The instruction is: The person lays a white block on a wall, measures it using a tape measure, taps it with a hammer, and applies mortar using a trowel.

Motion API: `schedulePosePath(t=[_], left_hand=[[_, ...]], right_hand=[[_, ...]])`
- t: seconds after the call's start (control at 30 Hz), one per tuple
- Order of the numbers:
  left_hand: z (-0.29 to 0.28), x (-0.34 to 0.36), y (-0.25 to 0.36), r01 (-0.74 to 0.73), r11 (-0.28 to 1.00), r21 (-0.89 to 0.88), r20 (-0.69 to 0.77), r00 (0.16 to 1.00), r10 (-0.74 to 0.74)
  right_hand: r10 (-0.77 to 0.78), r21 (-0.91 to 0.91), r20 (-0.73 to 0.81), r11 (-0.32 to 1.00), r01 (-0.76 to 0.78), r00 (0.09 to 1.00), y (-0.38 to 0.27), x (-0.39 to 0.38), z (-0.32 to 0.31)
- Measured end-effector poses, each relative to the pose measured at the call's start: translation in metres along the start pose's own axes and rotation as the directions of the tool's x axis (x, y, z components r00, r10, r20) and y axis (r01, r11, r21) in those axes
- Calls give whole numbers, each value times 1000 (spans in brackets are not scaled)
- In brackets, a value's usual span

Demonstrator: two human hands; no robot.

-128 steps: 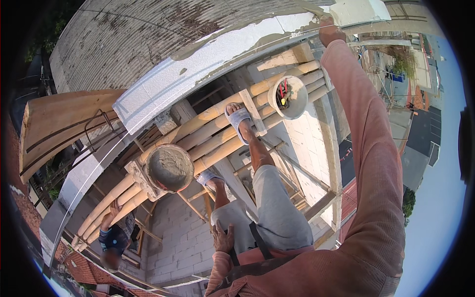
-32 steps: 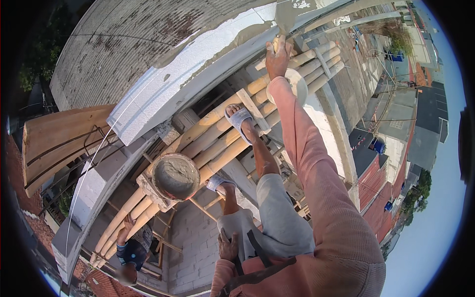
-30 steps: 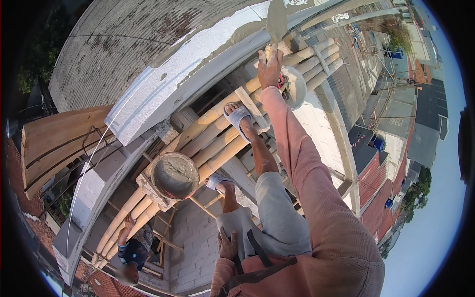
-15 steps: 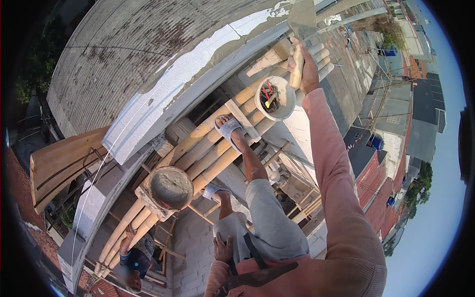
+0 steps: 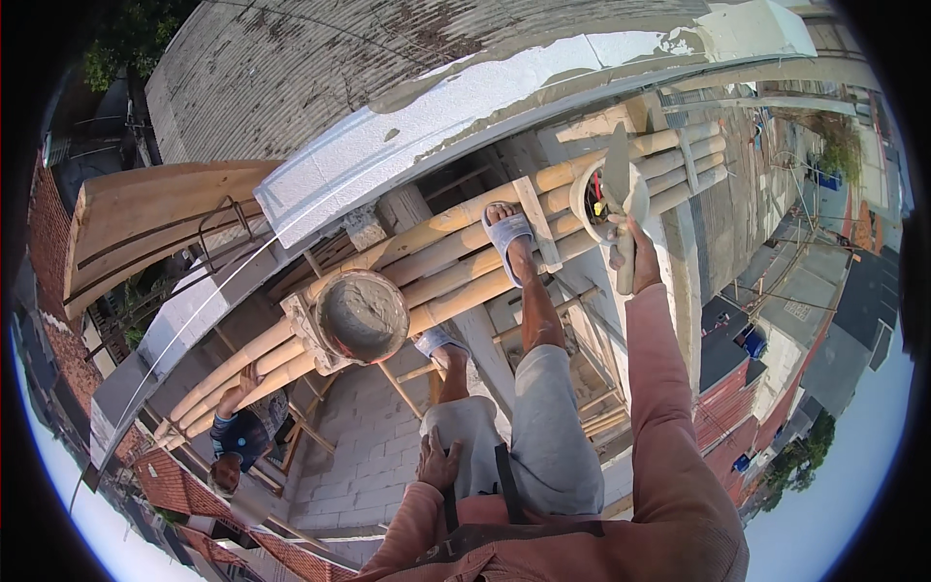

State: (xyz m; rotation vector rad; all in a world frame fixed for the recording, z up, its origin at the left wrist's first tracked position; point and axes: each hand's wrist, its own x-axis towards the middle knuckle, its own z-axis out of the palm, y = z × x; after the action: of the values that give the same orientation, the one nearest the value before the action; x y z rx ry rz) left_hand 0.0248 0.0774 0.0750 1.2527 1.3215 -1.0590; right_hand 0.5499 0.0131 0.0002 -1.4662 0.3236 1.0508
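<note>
Arm (image 5: 663, 364) extended forward, right hand (image 5: 636, 258) grips trowel (image 5: 617, 175); left hand (image 5: 438, 460) rests unclenched on thigh (image 5: 472, 435).

Grey corrugated roof (image 5: 339, 68), leafy tree (image 5: 803, 456)

Your right hand (image 5: 640, 260) around the trowel (image 5: 617, 173), your left hand (image 5: 439, 462) on your thigh (image 5: 472, 427), mortar bucket (image 5: 330, 328) near your left foot (image 5: 455, 367).

A faded pink long-sleeved top (image 5: 669, 436) (creased along the right sleeve (image 5: 661, 359)) is worn with light grey shorts (image 5: 553, 417), a black strap (image 5: 505, 475), and pale blue-grey, broad-banded, open-toed sandals (image 5: 508, 231).
</note>
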Motion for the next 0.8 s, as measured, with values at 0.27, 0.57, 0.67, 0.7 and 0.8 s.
schedulePosePath(t=[0.27, 0.57, 0.67, 0.7, 0.8], left_hand=[[22, 0, -42, 10, 998, -69, -35, 999, -13], [40, -11, -55, -17, 966, -260, -122, 992, -15], [43, -12, -56, -23, 961, -274, -148, 989, -18], [43, -10, -52, -12, 959, -284, -143, 989, -30], [50, -17, -62, 30, 957, -289, -143, 987, -74]], right_hand=[[289, -891, 387, 361, 275, 876, 67, -114, 160], [320, -411, 606, -659, 630, 729, 265, -41, 348], [297, -452, 619, -621, 640, 727, 356, -4, 316], [287, -520, 632, -531, 669, 720, 370, 3, 304], [410, -566, 580, -418, 710, 704, 322, -37, 307]])
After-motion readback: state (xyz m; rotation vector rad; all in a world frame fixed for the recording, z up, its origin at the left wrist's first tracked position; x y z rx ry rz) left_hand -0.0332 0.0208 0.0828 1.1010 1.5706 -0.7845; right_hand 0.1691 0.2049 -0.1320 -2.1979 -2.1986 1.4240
